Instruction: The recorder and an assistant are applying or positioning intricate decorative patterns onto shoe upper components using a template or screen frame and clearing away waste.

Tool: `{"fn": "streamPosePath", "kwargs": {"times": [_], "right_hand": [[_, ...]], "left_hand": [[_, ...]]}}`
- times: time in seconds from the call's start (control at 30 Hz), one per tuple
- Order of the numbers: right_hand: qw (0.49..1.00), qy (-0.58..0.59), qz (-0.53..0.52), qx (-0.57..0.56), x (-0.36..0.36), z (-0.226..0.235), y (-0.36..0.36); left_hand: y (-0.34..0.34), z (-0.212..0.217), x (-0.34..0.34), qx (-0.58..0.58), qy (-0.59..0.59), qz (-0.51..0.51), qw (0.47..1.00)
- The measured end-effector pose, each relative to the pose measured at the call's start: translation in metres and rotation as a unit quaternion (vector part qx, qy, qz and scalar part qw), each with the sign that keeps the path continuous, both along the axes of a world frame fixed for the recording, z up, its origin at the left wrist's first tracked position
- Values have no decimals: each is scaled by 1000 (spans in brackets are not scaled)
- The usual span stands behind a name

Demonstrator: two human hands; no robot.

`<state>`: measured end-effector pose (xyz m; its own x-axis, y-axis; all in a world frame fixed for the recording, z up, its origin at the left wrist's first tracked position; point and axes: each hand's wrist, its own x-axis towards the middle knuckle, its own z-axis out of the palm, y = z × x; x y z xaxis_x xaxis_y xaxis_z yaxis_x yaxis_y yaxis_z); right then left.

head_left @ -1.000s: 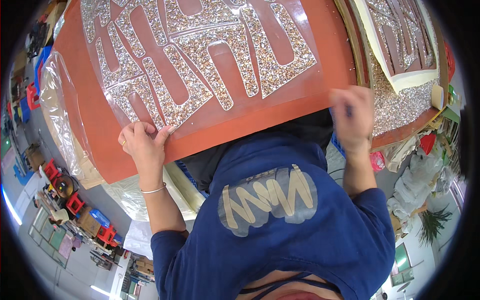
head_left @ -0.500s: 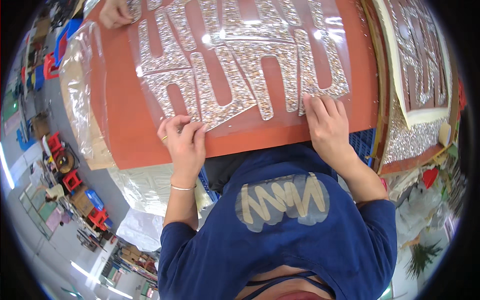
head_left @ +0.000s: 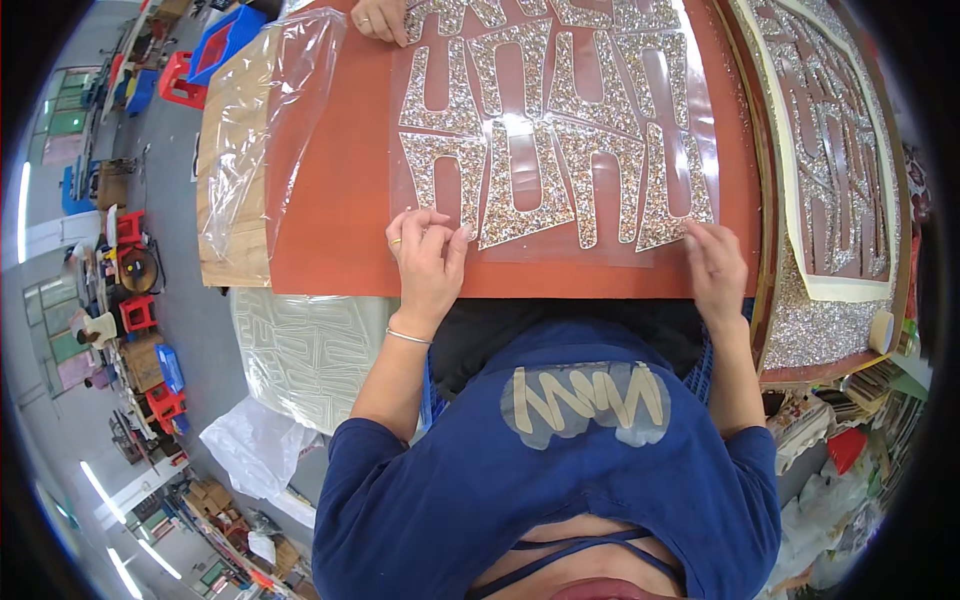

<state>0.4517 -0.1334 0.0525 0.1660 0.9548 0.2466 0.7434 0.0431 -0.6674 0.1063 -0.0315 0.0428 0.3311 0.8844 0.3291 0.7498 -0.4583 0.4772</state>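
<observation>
Red tabletop: half-curled left hand touches glittery sheet.

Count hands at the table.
3: left hand at glittery sheet's near left corner, right hand at its near right, a co-worker's hand farther up its left side. Others may be hidden.

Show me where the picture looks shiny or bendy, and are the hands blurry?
In the head view, white glare sits on the glittery sheet, with bright streaks on the loose clear plastic; also in the head view, the cream-edged panel bows near the dark round rim; the head view shows the left hand and right hand fairly sharp.
</observation>
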Motion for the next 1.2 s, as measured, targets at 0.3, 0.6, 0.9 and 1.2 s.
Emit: {"fn": "streamPosePath", "kwargs": {"times": [0.3,0.6,0.9,1.2], "right_hand": [[954,-171,-246,-27,107,-4,-77],[942,-205,-256,-71,117,-3,-82],[930,-238,-277,-46,122,-23,-70],[945,-215,-241,-51,171,-68,-94]], "left_hand": [[-13,-8,-23,43,-21,88,995],[-7,-13,-15,53,-9,77,996],[25,-5,-88,105,45,239,964],[63,-23,-214,114,97,460,875]]}}
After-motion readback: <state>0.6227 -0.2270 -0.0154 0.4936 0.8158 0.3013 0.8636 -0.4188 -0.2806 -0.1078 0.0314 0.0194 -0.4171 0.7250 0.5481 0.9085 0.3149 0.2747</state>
